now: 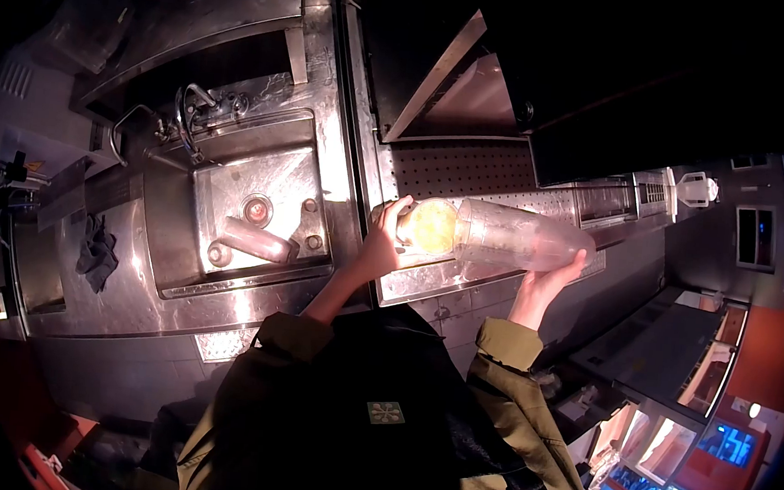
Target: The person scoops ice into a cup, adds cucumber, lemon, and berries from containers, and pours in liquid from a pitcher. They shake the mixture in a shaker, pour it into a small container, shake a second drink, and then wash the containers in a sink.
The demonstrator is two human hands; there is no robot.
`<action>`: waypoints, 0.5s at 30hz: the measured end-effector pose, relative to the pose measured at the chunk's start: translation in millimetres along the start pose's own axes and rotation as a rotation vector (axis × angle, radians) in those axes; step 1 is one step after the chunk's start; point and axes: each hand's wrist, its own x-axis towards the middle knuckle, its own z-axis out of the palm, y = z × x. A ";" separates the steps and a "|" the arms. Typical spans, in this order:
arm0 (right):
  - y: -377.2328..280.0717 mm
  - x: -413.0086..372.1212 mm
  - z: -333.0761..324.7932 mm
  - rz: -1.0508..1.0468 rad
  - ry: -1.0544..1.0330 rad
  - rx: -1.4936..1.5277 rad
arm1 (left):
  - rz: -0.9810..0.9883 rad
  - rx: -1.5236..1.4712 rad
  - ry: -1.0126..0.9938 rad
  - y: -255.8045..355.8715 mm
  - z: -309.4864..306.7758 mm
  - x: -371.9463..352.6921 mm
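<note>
- Seemingly near done: jug [521, 239], mid-frame, lies tipped into cup [432, 227]; looks almost drained, cup yellow and full.
- Left hand [381, 242] wrapped round cup.
- Right hand [548, 280] cradles jug's base, fingers loosely curled.

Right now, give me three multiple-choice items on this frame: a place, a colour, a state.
1. Where does the metal cylinder lie? A in the sink B on the perforated counter C on the floor
2. What colour fills the cup in the left hand? A red B yellow C blue
3. How does the right hand hold the clear jug? A upright B tipped sideways C inverted
Answers: 1 A, it rests in the basin; 2 B, yellowish contents show; 3 B, its mouth meets the cup.
</note>
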 end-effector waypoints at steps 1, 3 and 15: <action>-3.8 -4.4 5.9 -0.021 -0.004 -0.013 | -0.003 0.005 0.001 1.1 -1.1 0.0; -11.2 -12.2 16.5 -0.062 -0.011 -0.039 | -0.011 0.016 0.003 3.8 -3.9 0.2; 21.1 -8.0 -7.1 0.293 0.026 0.094 | 0.001 -0.002 -0.103 45.9 -40.3 11.4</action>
